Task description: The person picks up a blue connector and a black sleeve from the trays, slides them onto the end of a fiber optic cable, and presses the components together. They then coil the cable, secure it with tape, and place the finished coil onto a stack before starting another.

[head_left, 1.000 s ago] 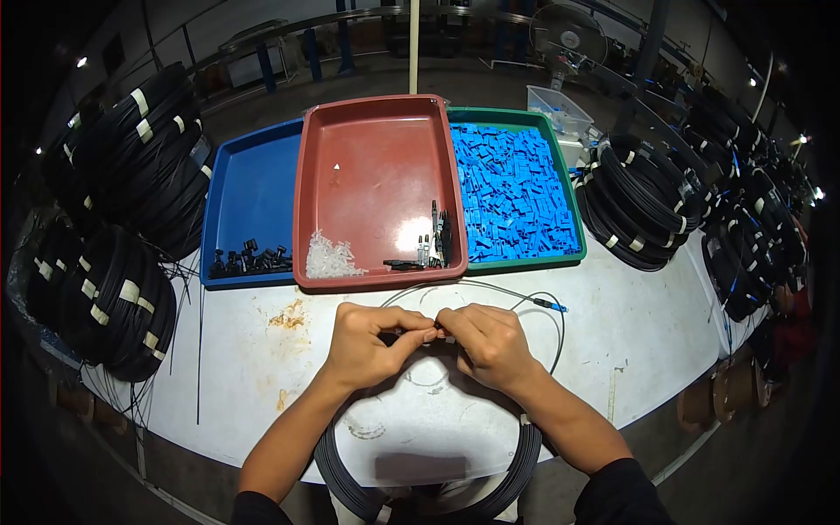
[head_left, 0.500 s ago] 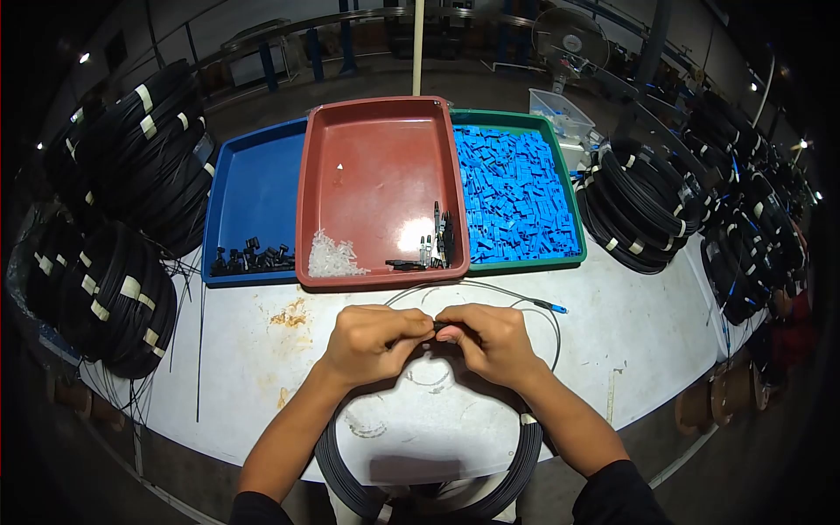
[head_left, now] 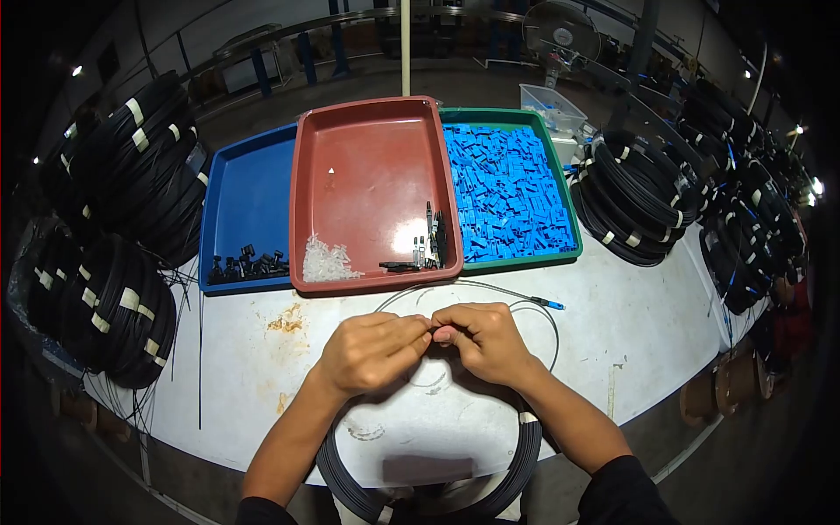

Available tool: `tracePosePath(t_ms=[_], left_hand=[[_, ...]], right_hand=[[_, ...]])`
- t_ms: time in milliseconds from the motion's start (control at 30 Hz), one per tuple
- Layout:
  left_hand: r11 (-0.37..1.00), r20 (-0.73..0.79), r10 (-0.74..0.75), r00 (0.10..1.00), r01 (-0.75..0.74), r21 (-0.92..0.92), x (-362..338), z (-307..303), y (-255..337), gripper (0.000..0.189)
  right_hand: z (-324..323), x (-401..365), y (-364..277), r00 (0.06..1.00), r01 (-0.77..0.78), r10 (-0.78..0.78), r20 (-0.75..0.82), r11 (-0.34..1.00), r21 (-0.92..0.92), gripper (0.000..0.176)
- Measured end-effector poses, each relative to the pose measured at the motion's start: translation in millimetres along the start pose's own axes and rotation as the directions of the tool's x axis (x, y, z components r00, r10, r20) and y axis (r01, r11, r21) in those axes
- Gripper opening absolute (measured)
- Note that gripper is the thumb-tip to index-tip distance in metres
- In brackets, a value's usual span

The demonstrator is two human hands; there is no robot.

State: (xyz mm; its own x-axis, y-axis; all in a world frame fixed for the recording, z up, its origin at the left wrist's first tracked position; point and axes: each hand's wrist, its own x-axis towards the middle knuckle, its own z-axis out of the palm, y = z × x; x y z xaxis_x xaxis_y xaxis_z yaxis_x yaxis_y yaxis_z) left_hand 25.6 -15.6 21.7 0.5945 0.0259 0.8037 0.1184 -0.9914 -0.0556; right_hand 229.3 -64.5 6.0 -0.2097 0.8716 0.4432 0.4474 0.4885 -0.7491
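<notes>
directions are clock hours around the meeting fingertips, with twelve o'clock straight ahead of the person. the left hand (head_left: 372,352) and the right hand (head_left: 486,343) come together above the white table (head_left: 634,337), thumbs and fingers closed in a pinch. between their tips is a small dark piece (head_left: 432,330), gripped from both sides and so covered that its shape cannot be told.

at six o'clock, a ring of thin dark grey cable (head_left: 523,464) curves between the forearms, a pale tape band (head_left: 527,418) around it near the right wrist. a loop of thin cable arcs over the table past the right hand, and a slim black connector with a bright blue tip (head_left: 549,303) lies at two o'clock from that hand.

toward eleven o'clock is the reddish-brown plastic tray (head_left: 376,192); it holds a heap of small clear plastic bits (head_left: 326,261) in its seven o'clock corner and slim black connector parts (head_left: 439,238) in its five o'clock corner. at ten o'clock is the blue plastic tray (head_left: 249,197), with small black fittings (head_left: 249,265) along its near edge. at one o'clock is the green plastic tray (head_left: 525,265), spread with small bright blue plastic pieces (head_left: 507,188). taped black cable coils stand at nine (head_left: 109,297), ten (head_left: 140,175) and two o'clock (head_left: 634,201).
</notes>
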Motion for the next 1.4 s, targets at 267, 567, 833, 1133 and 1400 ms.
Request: tracePosePath(t_ms=[267, 567, 833, 1133, 1400], left_hand=[[0.769, -0.071, -0.596, 0.800, 0.542, -0.339, -16, 7, -1, 0.066], [0.733, 0.002, -0.638, 0.770, 0.608, -0.305, -17, 4, -3, 0.076], [0.730, 0.012, -0.636, 0.771, 0.607, -0.314, -18, 3, -4, 0.071], [0.739, 0.014, -0.626, 0.779, 0.599, -0.309, -17, 1, -5, 0.069], [0.530, 0.128, -0.789, 0.600, 0.772, -0.352, -37, -36, -37, 0.045]], right_hand=[[-20, 9, 14, 0.968, 0.214, -0.236, -0.089, 0.954, -0.209, 0.013], [-9, 8, 14, 0.952, 0.233, -0.267, -0.147, 0.949, -0.214, 0.015], [-6, 7, 17, 0.954, 0.220, -0.252, -0.163, 0.956, -0.192, 0.013], [-7, 6, 17, 0.963, 0.197, -0.227, -0.147, 0.961, -0.193, 0.012], [-31, 12, 44, 0.963, 0.183, -0.235, -0.130, 0.929, -0.322, 0.028]])
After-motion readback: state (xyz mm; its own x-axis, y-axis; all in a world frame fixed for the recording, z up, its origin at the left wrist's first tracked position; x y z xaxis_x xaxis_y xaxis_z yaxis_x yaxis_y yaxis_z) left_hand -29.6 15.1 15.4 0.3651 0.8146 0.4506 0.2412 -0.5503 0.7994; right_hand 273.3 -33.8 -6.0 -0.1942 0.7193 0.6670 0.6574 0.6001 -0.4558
